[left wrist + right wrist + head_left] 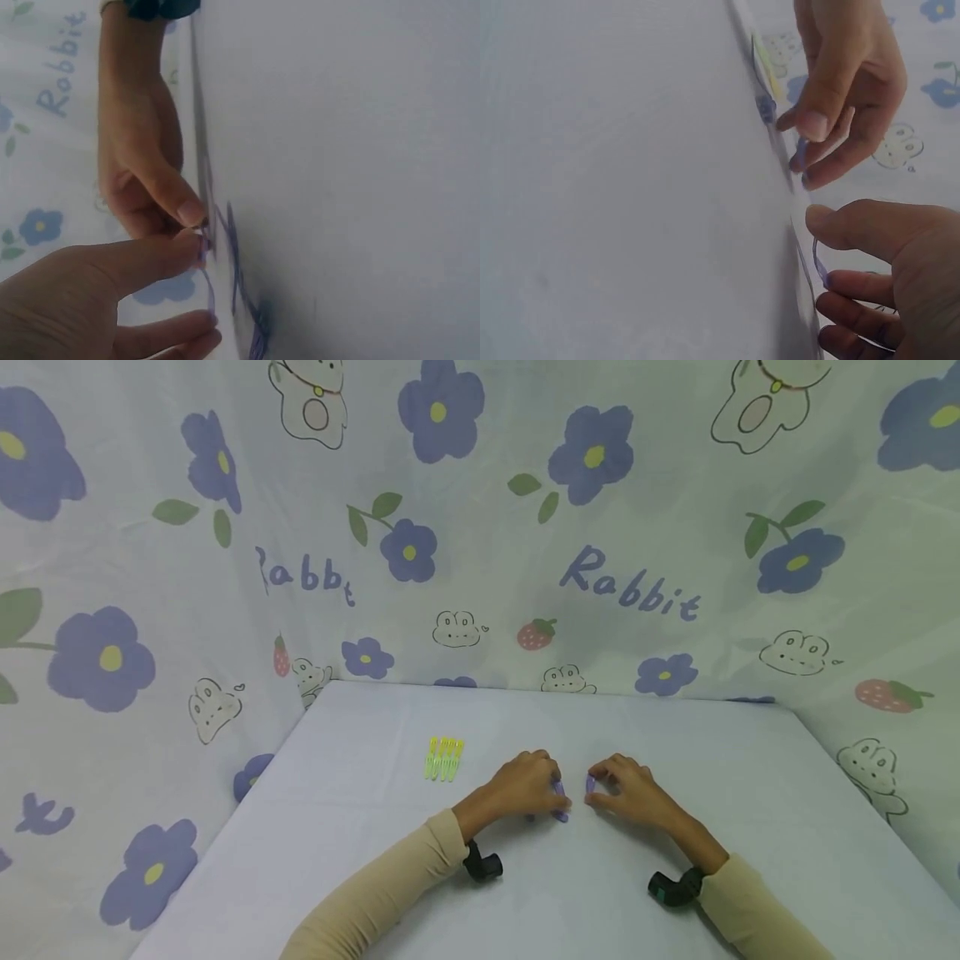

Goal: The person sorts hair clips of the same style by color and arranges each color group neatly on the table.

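Note:
My left hand (525, 787) pinches a slim purple hair clip (558, 787) between thumb and fingers, just over the table. Facing it, my right hand (636, 793) holds another purple hair clip (590, 784) upright between thumb and fingertip; in the right wrist view this clip (820, 268) looks bowed. A small gap separates the two hands in the head view. More purple clips (234, 251) lie on the table beneath the left hand, partly hidden by it.
Left of the hands, a row of yellow clips (447, 746) lies just behind a row of green clips (442, 767) on the white-covered table (360, 860). A printed curtain (495, 577) rises along the table's back and sides. Each wrist wears a black camera mount (483, 865).

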`<state>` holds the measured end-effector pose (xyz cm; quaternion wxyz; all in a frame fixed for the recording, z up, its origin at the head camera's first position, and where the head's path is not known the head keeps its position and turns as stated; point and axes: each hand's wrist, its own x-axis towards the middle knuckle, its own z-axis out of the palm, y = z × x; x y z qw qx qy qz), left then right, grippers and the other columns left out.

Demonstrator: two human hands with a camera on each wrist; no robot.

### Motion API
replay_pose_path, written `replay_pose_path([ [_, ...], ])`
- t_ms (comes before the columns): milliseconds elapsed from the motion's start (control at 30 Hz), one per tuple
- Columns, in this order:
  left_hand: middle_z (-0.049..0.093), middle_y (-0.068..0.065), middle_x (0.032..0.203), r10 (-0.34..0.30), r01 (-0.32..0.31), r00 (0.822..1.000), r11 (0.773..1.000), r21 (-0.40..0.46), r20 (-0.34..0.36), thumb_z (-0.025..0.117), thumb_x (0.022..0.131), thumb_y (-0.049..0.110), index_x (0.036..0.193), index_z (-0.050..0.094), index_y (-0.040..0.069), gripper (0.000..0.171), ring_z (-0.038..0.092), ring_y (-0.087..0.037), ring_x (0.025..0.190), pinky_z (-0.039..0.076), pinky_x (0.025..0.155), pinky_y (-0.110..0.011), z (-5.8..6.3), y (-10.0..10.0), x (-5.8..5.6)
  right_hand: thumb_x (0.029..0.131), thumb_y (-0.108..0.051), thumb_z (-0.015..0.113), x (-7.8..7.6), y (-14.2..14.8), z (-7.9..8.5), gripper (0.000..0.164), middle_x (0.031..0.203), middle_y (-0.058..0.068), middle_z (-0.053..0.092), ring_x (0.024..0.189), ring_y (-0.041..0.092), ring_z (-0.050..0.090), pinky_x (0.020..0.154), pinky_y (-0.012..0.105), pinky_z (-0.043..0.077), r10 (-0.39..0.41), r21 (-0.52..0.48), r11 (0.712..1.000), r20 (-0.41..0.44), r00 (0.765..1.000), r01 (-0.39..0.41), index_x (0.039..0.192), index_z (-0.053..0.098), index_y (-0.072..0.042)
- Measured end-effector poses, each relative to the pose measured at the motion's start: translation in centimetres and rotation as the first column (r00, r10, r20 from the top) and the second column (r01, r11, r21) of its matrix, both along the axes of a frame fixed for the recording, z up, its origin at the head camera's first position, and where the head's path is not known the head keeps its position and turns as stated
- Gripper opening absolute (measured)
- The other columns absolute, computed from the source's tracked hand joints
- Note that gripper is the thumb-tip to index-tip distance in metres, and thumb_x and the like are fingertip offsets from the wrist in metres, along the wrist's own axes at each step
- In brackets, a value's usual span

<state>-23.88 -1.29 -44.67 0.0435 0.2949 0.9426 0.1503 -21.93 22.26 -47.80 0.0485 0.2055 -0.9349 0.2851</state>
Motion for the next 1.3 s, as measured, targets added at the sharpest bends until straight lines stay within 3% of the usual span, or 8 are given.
replay_pose_path([
  [133, 0.067, 0.002, 0.119, 0.008, -0.007, 1.000, 1.000, 0.026, -0.015, 0.076, 0.084, 0.052, 0.113, 0.074, 0.018, 0.045, 0.062, -0.013, 0.100, 0.054, 0.080, -0.029, 0.7, -0.9, -0.4, 0.084, -0.030, 0.080, -0.2, -0.2, 0.3, 0.039, 0.106, 0.003, 0.067, 0.096, 0.020, 0.058, 0.080, 0.037, 0.033, 0.020, -0.008, 1.000, -0.011, 1.000, -0.020, 0.113, 0.067, -0.007],
  [300, 0.064, 0.001, 0.127, 0.010, -0.008, 0.998, 0.999, 0.045, -0.065, 0.072, 0.086, 0.054, 0.115, 0.073, 0.020, 0.044, 0.061, -0.020, 0.116, 0.056, 0.089, -0.037, 2.5, -2.6, -0.6, 0.085, -0.030, 0.080, -0.7, -0.9, 1.1, 0.038, 0.107, 0.002, 0.068, 0.096, 0.018, 0.059, 0.082, 0.036, 0.034, 0.033, 0.003, 0.999, -0.018, 0.999, -0.033, 0.113, 0.067, -0.009],
  [633, 0.064, 0.003, 0.127, 0.043, -0.025, 0.983, 0.994, 0.105, -0.179, 0.074, 0.085, 0.053, 0.111, 0.070, 0.021, 0.042, 0.059, -0.022, 0.120, 0.055, 0.093, -0.042, 4.9, -8.2, -0.6, 0.085, -0.031, 0.080, -1.0, -3.7, 3.4, 0.039, 0.109, 0.001, 0.068, 0.099, 0.019, 0.060, 0.087, 0.040, 0.043, 0.080, -0.057, 0.995, -0.035, 0.996, -0.082, 0.114, 0.067, -0.011],
  [800, 0.070, 0.003, 0.120, 0.092, -0.073, 0.985, 0.989, 0.130, -0.144, 0.075, 0.085, 0.050, 0.113, 0.072, 0.018, 0.042, 0.062, -0.022, 0.117, 0.054, 0.095, -0.043, 5.2, -11.5, -0.2, 0.085, -0.029, 0.080, -0.8, -5.9, 4.4, 0.043, 0.110, 0.001, 0.069, 0.099, 0.017, 0.061, 0.084, 0.043, 0.053, 0.128, -0.092, 0.987, -0.058, 0.990, -0.133, 0.120, 0.065, -0.010],
  [933, 0.075, 0.001, 0.109, 0.119, -0.099, 0.989, 0.974, 0.205, -0.088, 0.075, 0.087, 0.044, 0.115, 0.071, 0.013, 0.042, 0.065, -0.020, 0.107, 0.053, 0.092, -0.042, 5.1, -13.7, -0.3, 0.085, -0.025, 0.081, -0.7, -7.8, 5.2, 0.045, 0.110, 0.001, 0.069, 0.100, 0.017, 0.061, 0.087, 0.050, 0.054, 0.154, -0.133, 0.978, -0.051, 0.987, -0.160, 0.124, 0.064, -0.009],
  [1100, 0.076, 0.000, 0.099, 0.123, -0.111, 0.992, 0.956, 0.271, -0.026, 0.077, 0.087, 0.036, 0.116, 0.070, 0.009, 0.040, 0.068, -0.023, 0.098, 0.054, 0.087, -0.039, 4.8, -15.8, -0.2, 0.085, -0.024, 0.081, -0.7, -10.1, 5.5, 0.048, 0.113, 0.001, 0.069, 0.102, 0.018, 0.060, 0.091, 0.051, 0.053, 0.184, -0.159, 0.970, -0.015, 0.983, -0.184, 0.127, 0.063, -0.008],
  [1300, 0.075, -0.002, 0.102, 0.173, -0.174, 0.984, 0.945, 0.275, 0.028, 0.079, 0.086, 0.031, 0.120, 0.069, 0.007, 0.042, 0.069, -0.025, 0.097, 0.055, 0.082, -0.036, 4.5, -17.4, 0.5, 0.085, -0.025, 0.080, -1.0, -12.5, 5.1, 0.046, 0.116, 0.003, 0.067, 0.103, 0.023, 0.062, 0.091, 0.049, 0.054, 0.226, -0.193, 0.955, -0.021, 0.974, -0.226, 0.124, 0.063, -0.009],
])
